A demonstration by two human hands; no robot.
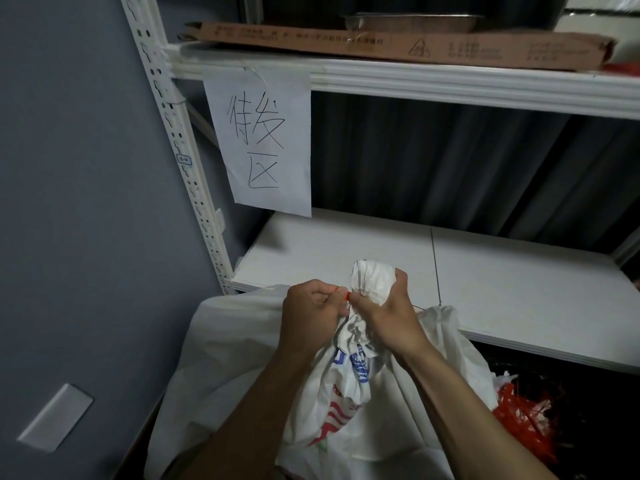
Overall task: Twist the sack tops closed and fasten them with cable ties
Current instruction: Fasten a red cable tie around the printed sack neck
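Sack point(346, 403) top bunched; right hand point(388, 313) grips, left hand point(311, 310) pinches orange tie point(347, 295).

You've got a grey-blue wall point(86, 202) on yr left w/ a white cover plate point(55, 417) low down. Ahead is a white rack: slotted post point(180, 161), upper shelf point(450, 84), lower shelf point(502, 282). A handwritten paper sign point(266, 143) hangs off the upper shelf, w/ a flat cardboard box point(381, 46) on top. Dark curtain point(450, 168) behind. Dim light.

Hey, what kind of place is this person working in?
Probably a storeroom or dispatch area: white slotted metal shelving, a handwritten paper sign hung from one shelf, a flat cardboard box on top, and a filled white sack.
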